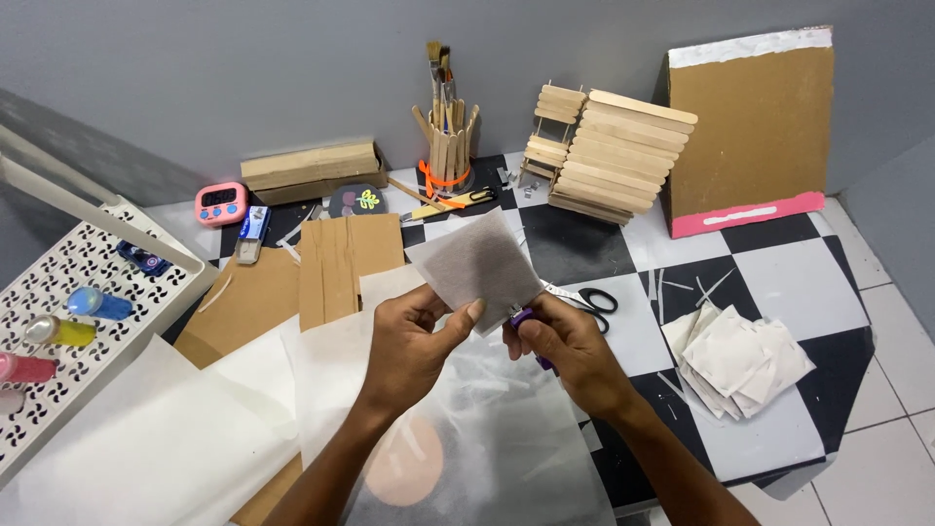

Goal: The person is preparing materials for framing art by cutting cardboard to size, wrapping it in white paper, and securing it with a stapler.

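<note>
Head view: left hand (414, 346) pinches grey sheet (477, 265) at lower edge, thumb on front. Right hand (565, 349) just beside sheet's lower right corner, closed round purple tool (523, 318), probably cutter; most of it hidden. Sheet held tilted above checkered desk (779, 282). Scissors (584, 298) lie on desk just right of sheet. Stack of white squares (737, 358) further right. Brown cardboard (349, 261) left of sheet, stick house (606, 156) behind, brush holder (446, 146) beyond.

Grey paper square (474, 265) between left hand (409, 346) and right hand (565, 351).
</note>
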